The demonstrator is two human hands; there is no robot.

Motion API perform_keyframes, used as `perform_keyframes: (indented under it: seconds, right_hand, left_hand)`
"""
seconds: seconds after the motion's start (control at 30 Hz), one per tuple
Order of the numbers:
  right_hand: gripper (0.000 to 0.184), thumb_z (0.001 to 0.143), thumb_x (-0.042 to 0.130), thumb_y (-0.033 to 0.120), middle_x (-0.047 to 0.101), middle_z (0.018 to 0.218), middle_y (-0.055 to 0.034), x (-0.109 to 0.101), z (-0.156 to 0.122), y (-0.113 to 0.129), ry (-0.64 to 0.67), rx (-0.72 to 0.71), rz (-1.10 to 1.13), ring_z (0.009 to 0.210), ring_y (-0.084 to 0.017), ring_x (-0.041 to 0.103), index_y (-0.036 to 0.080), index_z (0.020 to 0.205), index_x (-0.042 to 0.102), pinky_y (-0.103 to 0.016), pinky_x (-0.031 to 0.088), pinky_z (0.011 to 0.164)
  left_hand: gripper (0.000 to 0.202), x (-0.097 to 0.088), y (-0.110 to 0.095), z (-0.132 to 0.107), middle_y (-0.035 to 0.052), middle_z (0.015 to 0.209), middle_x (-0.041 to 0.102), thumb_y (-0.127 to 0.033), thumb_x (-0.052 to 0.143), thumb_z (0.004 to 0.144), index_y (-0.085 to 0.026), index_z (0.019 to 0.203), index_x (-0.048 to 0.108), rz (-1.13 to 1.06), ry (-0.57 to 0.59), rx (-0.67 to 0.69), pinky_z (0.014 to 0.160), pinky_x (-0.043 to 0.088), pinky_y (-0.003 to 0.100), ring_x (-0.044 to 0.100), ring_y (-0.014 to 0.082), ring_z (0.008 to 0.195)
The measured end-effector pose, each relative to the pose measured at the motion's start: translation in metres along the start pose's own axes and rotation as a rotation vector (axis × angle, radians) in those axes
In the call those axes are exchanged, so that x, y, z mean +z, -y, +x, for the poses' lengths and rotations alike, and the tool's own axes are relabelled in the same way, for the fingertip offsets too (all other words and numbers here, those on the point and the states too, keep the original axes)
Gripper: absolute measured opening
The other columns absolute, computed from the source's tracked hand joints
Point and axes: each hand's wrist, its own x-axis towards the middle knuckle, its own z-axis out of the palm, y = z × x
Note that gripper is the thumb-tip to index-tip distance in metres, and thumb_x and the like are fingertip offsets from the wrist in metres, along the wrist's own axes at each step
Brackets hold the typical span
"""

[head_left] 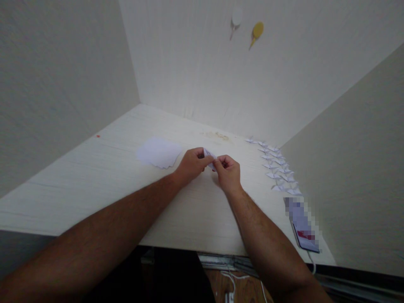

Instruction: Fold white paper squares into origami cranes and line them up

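Between my two hands, a small folded piece of white paper (208, 155) is held a little above the tabletop. My left hand (193, 163) pinches it from the left, thumb across its front. From the right, my right hand (227, 169) grips its lower right side with thumb and fingertips. The thumbs nearly meet, and part of the paper is hidden behind them. Left of my left hand lies a spread stack of white paper sheets (158, 151). Over to the right, several folded white paper cranes (277, 162) stand in rows along the wall.
A phone (301, 225) with a white cable (312, 263) lies at the table's right front. White table (104, 176) meets walls on three sides. A white hook (236, 17) and a yellow hook (258, 30) are on the back wall. An orange speck (98, 136) lies far left.
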Motion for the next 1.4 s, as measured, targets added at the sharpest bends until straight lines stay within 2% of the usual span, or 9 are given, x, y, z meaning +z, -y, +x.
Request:
perform_keyframes:
  seconds: [0.23,0.4,0.77,0.97,1.07,1.23,1.4]
  right_hand:
    - [0.025,0.075,0.068,0.043,0.058,0.058,0.0031,0.001,-0.001,-0.002,-0.007,0.006,-0.005,0.052,-0.011,0.052,0.019,0.07,0.061,-0.024,0.042,0.052]
    - [0.028,0.076,0.069,0.045,0.058,0.057,0.0028,0.0,-0.001,-0.001,0.01,-0.017,-0.003,0.052,-0.011,0.051,0.019,0.07,0.061,-0.024,0.042,0.051]
    - [0.029,0.076,0.067,0.046,0.056,0.057,0.0031,-0.001,0.0,-0.001,0.053,-0.011,0.007,0.051,-0.011,0.05,0.02,0.07,0.058,-0.024,0.041,0.05]
    - [0.023,0.076,0.066,0.041,0.058,0.059,0.0025,0.0,-0.001,-0.002,0.065,0.007,-0.009,0.052,-0.011,0.051,0.02,0.07,0.06,-0.025,0.042,0.052]
    - [0.022,0.075,0.067,0.039,0.057,0.058,0.0029,0.0,-0.002,-0.001,0.049,0.015,0.012,0.051,-0.011,0.051,0.02,0.069,0.059,-0.024,0.041,0.051]
    - [0.023,0.075,0.066,0.04,0.056,0.055,0.0034,-0.002,-0.002,0.002,0.018,0.023,-0.004,0.049,-0.011,0.049,0.02,0.067,0.058,-0.024,0.039,0.05]
    - [0.023,0.075,0.068,0.04,0.057,0.056,0.0029,-0.004,0.001,0.001,0.066,-0.002,0.002,0.051,-0.011,0.05,0.019,0.068,0.06,-0.024,0.04,0.051]
  left_hand:
    - [0.018,0.0,0.001,0.001,-0.004,0.054,0.055,-0.032,0.07,0.067,-0.015,0.066,0.062,-0.006,-0.007,0.024,0.05,0.034,0.022,0.045,0.0087,0.05]
    - [0.021,0.001,0.001,0.002,-0.0045,0.052,0.052,-0.032,0.071,0.065,-0.016,0.059,0.059,-0.078,-0.024,-0.004,0.05,0.033,0.022,0.043,0.0085,0.051]
    - [0.022,0.006,0.012,0.004,-0.003,0.054,0.054,-0.031,0.073,0.061,-0.017,0.058,0.057,-0.223,-0.123,-0.037,0.051,0.036,0.023,0.046,0.0085,0.051]
    - [0.024,0.006,0.015,0.006,-0.0019,0.056,0.054,-0.035,0.068,0.068,-0.017,0.058,0.056,-0.262,-0.146,-0.042,0.052,0.039,0.023,0.048,0.0092,0.052]
    - [0.024,0.005,0.015,0.007,-0.0015,0.057,0.055,-0.035,0.068,0.07,-0.017,0.059,0.057,-0.275,-0.125,-0.035,0.053,0.04,0.023,0.049,0.0093,0.053]
    - [0.023,0.004,0.013,0.008,-0.0004,0.059,0.059,-0.034,0.072,0.067,-0.017,0.061,0.059,-0.285,-0.016,-0.061,0.053,0.042,0.024,0.051,0.0098,0.052]
    - [0.019,0.005,0.015,0.008,-0.0014,0.055,0.057,-0.03,0.072,0.065,-0.017,0.06,0.06,-0.25,-0.081,-0.044,0.053,0.041,0.024,0.05,0.0099,0.052]
